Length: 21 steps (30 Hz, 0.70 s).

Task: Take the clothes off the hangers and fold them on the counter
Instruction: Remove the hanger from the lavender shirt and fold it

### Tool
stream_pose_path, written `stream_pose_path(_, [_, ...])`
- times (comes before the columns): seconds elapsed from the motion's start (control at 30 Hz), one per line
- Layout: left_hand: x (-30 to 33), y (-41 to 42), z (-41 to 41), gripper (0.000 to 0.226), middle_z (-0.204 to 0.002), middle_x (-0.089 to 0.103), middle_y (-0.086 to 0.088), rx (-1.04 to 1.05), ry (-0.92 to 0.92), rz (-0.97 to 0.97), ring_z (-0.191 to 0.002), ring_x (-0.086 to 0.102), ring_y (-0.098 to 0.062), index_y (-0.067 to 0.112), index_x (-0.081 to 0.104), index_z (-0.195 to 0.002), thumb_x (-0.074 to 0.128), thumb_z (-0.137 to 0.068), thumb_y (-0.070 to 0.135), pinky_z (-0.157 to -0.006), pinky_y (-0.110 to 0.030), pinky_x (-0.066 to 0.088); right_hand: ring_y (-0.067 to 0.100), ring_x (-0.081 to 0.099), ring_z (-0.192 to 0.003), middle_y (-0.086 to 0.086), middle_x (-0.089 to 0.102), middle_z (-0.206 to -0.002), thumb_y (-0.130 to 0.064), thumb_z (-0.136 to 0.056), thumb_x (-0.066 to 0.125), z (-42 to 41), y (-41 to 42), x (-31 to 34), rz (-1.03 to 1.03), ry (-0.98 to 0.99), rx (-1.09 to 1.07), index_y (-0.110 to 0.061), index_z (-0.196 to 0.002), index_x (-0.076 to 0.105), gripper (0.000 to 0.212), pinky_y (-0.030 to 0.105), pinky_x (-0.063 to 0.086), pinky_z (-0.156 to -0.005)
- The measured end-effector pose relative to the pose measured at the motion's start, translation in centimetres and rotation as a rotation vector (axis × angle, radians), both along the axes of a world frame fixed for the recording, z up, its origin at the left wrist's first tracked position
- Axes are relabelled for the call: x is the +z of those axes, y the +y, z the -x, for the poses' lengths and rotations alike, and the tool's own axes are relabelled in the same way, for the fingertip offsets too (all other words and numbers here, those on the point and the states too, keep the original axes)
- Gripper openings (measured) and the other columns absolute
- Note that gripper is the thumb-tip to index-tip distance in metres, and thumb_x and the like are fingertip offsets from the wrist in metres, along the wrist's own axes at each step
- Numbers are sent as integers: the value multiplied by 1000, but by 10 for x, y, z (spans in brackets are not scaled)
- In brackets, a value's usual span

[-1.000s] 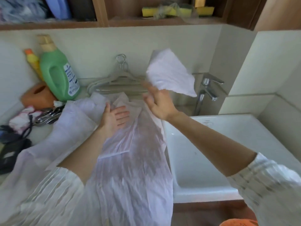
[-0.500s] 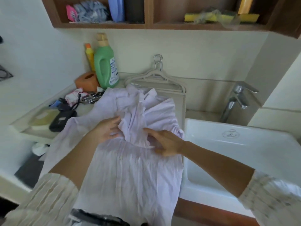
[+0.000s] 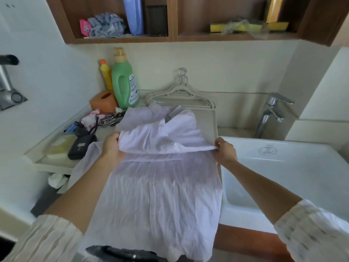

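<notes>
Because the table [image 3: 207,118] is narrow and crowded, the pale lilac shirt [image 3: 160,186] lies lengthwise along it, collar at the far end and hem hanging over the near edge toward the person. It is already off its hanger and lies button side up, with its upper part doubled toward the near side. Judging by that crease, this is a cross fold to shorten the garment. The left hand [image 3: 111,148] is clenched on the left end of the folded edge, and the right hand [image 3: 224,150] pinches the right end between thumb and fingers. Holding both ends at once keeps the edge straight and taut across the shirt's width. One sleeve appears to trail off the left side of the table, though how far it hangs is hard to tell.

To the right, the white sink [image 3: 283,167] sits just beside the shirt, so any cloth pushed that way could slide into the basin. Empty hangers [image 3: 181,95] lean against the far wall, touching the collar end. At the far left stand a green detergent bottle [image 3: 123,86] and a smaller yellow bottle [image 3: 105,76], with an orange holder [image 3: 103,101] and a dark pouch [image 3: 81,146] nearer, all hemming in the left side.
</notes>
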<state>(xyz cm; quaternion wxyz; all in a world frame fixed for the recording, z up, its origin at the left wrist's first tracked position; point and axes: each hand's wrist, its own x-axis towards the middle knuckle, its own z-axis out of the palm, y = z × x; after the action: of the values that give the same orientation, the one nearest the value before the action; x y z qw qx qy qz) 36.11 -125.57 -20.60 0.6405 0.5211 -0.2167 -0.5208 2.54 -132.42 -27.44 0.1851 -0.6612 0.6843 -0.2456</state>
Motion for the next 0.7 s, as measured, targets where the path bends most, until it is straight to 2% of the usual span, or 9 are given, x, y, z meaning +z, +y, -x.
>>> stream_pose_path(0.1, [-42,29,-25,43,-60,54,0,-155,-196,-292,-55,51,-14,18,60,-78,37,-94,51,-54,-25,36,32,55,-86,10,58,-100,-6,-82,47,-1,6,-6,-25,138,38,-16,-88,51,13,28,37,-68])
stream_pose_path(0.2, [-58,37,-47,73,-44,29,1,-279,-272,-427,-35,25,-10,10,66,-93,33,-85,74,-42,-20,18,29,59,-98,5,61,-109,-9,-80,48,-5,4,-3,-178,165,78,-20,-98,67,29,27,43,-73])
stream_pose_path(0.27, [-54,36,-48,70,-49,39,1,-338,-390,-492,-36,27,-9,9,67,-96,39,-85,72,-41,-17,16,28,60,-102,3,65,-109,-13,-77,49,-10,5,7,-195,95,39,-26,-96,73,34,30,50,-82])
stream_pose_path(0.33, [-45,34,-39,59,-50,50,2,-383,-509,-521,-38,33,-8,13,64,-81,46,-84,70,-40,-16,16,31,59,-107,6,66,-110,-10,-77,48,-20,12,20,-58,42,-2,-23,-92,76,34,35,49,-92])
stream_pose_path(0.43, [-35,26,-19,47,-45,40,3,-386,-607,-497,-39,33,-10,20,47,-63,58,-82,62,-43,-18,16,29,54,-115,8,63,-120,-3,-86,47,-51,32,25,39,-7,191,-12,-102,74,32,33,42,-98])
stream_pose_path(0.47, [-34,21,-13,41,-50,42,2,-356,-641,-441,-44,37,-13,20,50,-67,61,-83,56,-46,-19,22,28,53,-118,7,61,-124,-5,-90,46,-62,37,23,15,-29,281,-11,-107,71,31,31,39,-100])
stream_pose_path(0.53, [-34,13,0,24,-75,57,-3,-265,-735,-270,-70,52,-17,14,62,-88,63,-88,38,-57,-24,37,25,47,-127,6,53,-136,-14,-98,43,-81,44,15,-115,-50,419,-15,-125,61,33,30,33,-107])
stream_pose_path(0.6, [-28,10,11,11,-83,60,-2,-152,-649,-114,-81,53,-15,15,64,-84,60,-91,23,-63,-21,40,26,38,-134,1,41,-147,-28,-102,34,-89,46,4,-246,53,471,-25,-140,46,39,35,27,-112])
stream_pose_path(0.7, [-12,25,5,29,-67,66,1,20,-159,30,-76,59,-22,15,68,-66,52,-89,7,-63,-21,48,28,33,-134,-4,33,-150,-43,-101,27,-93,48,-4,-241,297,484,-36,-142,40,43,44,25,-112])
